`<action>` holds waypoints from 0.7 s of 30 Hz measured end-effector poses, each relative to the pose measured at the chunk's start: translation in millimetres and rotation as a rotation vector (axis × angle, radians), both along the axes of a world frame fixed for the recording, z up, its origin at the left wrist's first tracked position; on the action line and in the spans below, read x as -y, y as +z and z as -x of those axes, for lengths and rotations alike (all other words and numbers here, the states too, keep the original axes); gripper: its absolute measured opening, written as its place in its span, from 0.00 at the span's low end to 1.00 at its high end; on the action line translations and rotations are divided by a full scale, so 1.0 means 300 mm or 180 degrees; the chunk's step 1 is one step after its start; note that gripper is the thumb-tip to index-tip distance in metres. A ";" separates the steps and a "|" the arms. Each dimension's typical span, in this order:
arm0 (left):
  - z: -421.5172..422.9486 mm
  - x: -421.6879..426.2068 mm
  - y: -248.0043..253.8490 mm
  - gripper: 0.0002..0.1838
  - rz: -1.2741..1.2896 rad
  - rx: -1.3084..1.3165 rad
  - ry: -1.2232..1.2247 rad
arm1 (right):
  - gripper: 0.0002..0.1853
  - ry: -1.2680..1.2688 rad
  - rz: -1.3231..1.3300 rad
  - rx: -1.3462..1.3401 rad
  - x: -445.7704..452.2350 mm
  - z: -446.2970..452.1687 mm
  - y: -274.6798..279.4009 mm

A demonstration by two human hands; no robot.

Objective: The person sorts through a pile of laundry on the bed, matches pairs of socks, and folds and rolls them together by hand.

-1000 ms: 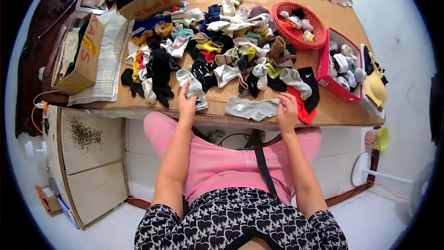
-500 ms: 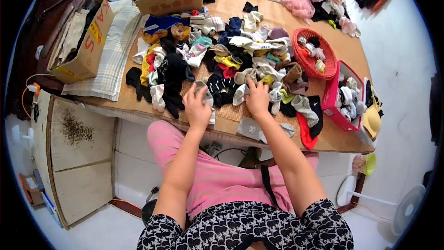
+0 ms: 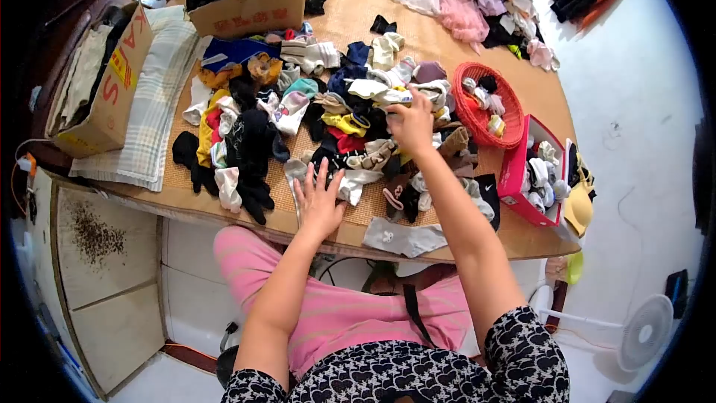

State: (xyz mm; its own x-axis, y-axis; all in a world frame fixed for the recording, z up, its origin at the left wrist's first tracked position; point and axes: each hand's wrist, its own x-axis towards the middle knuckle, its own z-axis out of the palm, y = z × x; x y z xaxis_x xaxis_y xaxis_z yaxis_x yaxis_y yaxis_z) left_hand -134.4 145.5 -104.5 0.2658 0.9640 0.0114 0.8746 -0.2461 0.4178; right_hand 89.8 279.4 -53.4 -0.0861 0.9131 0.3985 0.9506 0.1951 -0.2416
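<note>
A large heap of mixed socks (image 3: 298, 101) covers the middle of the table. My left hand (image 3: 319, 207) lies at its near edge with the fingers spread. Under and beside that hand are a long grey sock (image 3: 292, 175), a dark patterned sock and a white sock (image 3: 358, 183). Farther up, my right hand (image 3: 412, 125) reaches over the right part of the heap, fingers apart and bent, close to some white socks (image 3: 373, 89). Nothing shows clearly in its grasp. A light grey sock with a small animal face (image 3: 403, 239) lies flat at the front edge.
To the right stand a red basket (image 3: 461, 108) and a pink box (image 3: 514, 172), both holding socks. Cardboard boxes (image 3: 250, 16) of clothing stand at the back and left. A heap of pink and white clothes (image 3: 459, 15) lies at the far side. A white fan (image 3: 649, 332) stands at lower right.
My right hand has moved forward, deeper over the heap. My left hand has spread its fingers flat on the near socks. Socks near my right arm have shifted, and the view has moved slightly.
</note>
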 end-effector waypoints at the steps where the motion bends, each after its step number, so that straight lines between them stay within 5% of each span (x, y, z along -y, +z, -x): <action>1: -0.004 0.000 -0.002 0.38 -0.0003 -0.0061 0.0014 | 0.14 -0.0272 0.0192 0.0252 -0.036 -0.031 -0.020; 5: -0.018 -0.006 -0.018 0.37 0.0005 -0.0115 0.0060 | 0.18 -0.0663 0.1883 0.0068 -0.148 -0.040 -0.108; 9: -0.035 -0.013 -0.025 0.37 0.0024 -0.0292 0.0123 | 0.12 0.0983 0.0595 -0.1111 -0.130 0.123 -0.072; 11: -0.038 -0.018 -0.033 0.36 0.0079 -0.0228 0.0147 | 0.10 0.1843 0.0723 -0.1489 -0.075 0.236 -0.007; 14: -0.038 -0.018 -0.037 0.36 0.0023 -0.0494 0.0113 | 0.15 0.2575 0.0568 -0.1061 -0.004 0.312 0.040; 21: -0.048 -0.026 -0.027 0.36 0.0088 -0.0220 0.0199 | 0.18 0.1762 0.1050 -0.0896 -0.126 0.144 -0.141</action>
